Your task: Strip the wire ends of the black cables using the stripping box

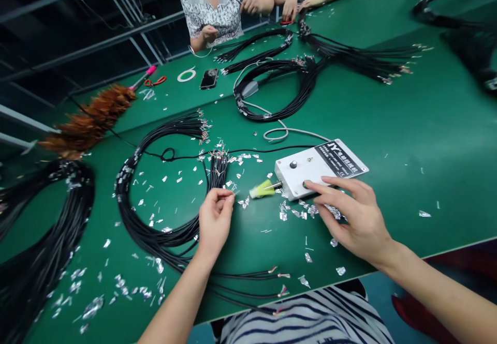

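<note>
My left hand (pixel 215 219) pinches the stripped end of a thin black cable (pixel 217 176), its tip pointing right toward the yellow-green nozzle (pixel 262 189) of a small white machine box (pixel 316 167). That cable belongs to a looped black cable bundle (pixel 134 214) on the green table (pixel 407 142). My right hand (pixel 351 214) lies beside the box with fingers spread, the forefinger touching a black button on the box's front edge. Silver foil scraps (pixel 306 210) are scattered around both hands.
Other black cable bundles lie at the left (pixel 34 251), centre back (pixel 279 83) and far right (pixel 458 18). A feather duster (pixel 91 119), red scissors (pixel 155 81), tape roll (pixel 187 75) and phone (pixel 209 78) sit at the back. Two other people (pixel 221 8) work across the table.
</note>
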### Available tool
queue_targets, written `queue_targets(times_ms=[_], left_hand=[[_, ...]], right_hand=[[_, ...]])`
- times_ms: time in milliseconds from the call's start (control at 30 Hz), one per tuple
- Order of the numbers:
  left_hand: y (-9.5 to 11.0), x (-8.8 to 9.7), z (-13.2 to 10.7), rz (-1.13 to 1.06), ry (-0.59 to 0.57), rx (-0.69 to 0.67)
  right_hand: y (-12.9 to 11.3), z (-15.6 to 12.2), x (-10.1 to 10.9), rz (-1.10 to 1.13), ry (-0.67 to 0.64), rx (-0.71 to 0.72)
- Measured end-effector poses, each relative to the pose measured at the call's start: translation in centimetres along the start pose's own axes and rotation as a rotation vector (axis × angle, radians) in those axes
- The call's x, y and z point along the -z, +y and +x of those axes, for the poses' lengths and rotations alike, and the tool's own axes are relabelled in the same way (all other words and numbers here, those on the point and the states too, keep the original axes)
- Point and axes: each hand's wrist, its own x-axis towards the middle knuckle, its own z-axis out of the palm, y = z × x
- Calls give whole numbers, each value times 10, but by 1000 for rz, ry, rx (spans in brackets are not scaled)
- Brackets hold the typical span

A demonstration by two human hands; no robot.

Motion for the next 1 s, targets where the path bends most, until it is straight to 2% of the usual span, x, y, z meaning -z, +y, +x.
queue_targets(times_ms=[100,167,200,233,300,367,433,500,533,567,600,633,667,700,733,800,900,1000], left_hand=[[3,23,31,20,169,-171],[0,38,62,159,337,-261],[-4,45,77,299,409,-262],[-8,49,90,445,434,-235],[-14,54,108,625,405,-181],[-13,52,109,670,364,-164],[-4,46,90,676,364,-263],[10,38,51,678,286,-467],[17,34,27,663,141,-566],[23,29,2,627,-81,-624],[27,24,-23,592,-341,-597],[30,20,-45,575,-539,-526],[31,17,-64,576,-649,-456],[31,14,-77,573,-712,-379],[29,12,-87,565,-735,-316],[25,10,-92,508,-704,-231],[24,9,-80,328,-571,-110],[29,7,-65,96,-416,127]], right_hand=[[-16,-6,6,151,-79,11],[-30,-14,8,318,-235,-6],[-38,-18,8,393,-320,-30],[-45,-23,7,448,-391,-64],[-56,-30,4,501,-477,-130],[-64,-35,1,527,-506,-172],[-68,-38,-1,561,-514,-182],[-70,-39,-2,591,-512,-172],[-71,-40,-2,598,-512,-169],[-71,-40,-2,600,-513,-168],[-72,-41,-2,596,-513,-171],[-72,-41,-2,589,-510,-175],[-73,-42,-2,581,-506,-181],[-74,-43,-2,575,-498,-184],[-76,-44,-2,573,-489,-181],[-78,-47,-2,567,-459,-162],[-81,-47,-2,575,-444,-122],[-81,-39,-2,721,-568,-24]])
